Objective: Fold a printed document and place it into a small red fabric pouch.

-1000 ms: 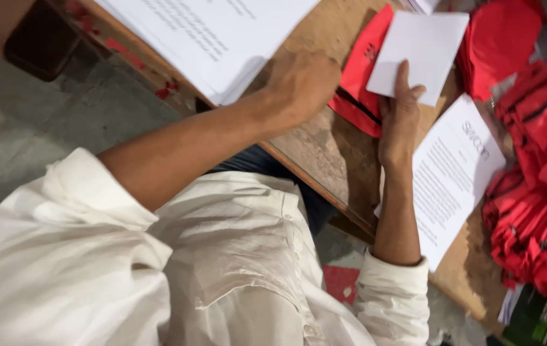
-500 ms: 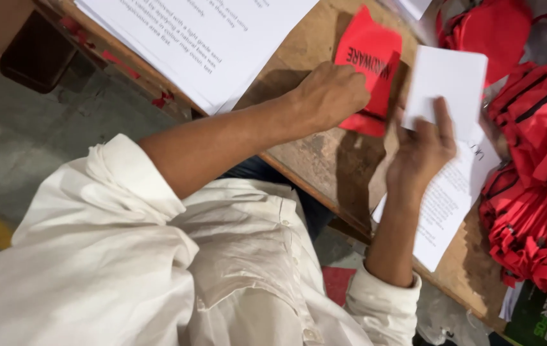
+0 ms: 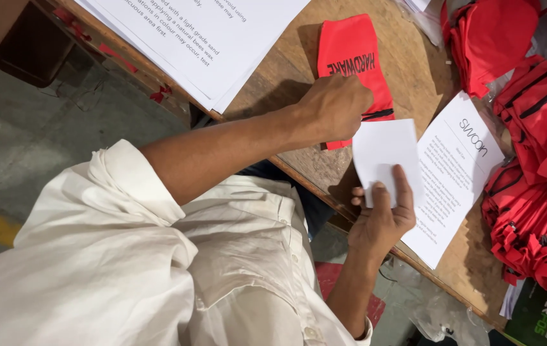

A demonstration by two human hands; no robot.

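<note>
A stack of white papers lies at the top left of the wooden table. The table's edge runs on a slant from the top left down to the bottom right. The person's white shirt and the grey floor are on the near side of that edge.

The left hand is curled up tight. It sits on the low end of the red pouch and grips the cloth there. The fingertips are tucked under and hidden.

The pouch lies flat on the table. Its long side runs up and down in the picture, leaning a little. The end with the black cord points down toward the table edge, and the far end points away from the person. There is bare wood on both sides of the pouch.

Just right of the left hand is a small white card. The right hand holds it by its bottom edge, with the thumb on the front and the fingers behind. The card's top corner is right next to the pouch's low end.

A printed sheet lies under the card. It reaches to the table edge. To the right, a pile of red bags fills that side, with little room left.
</note>
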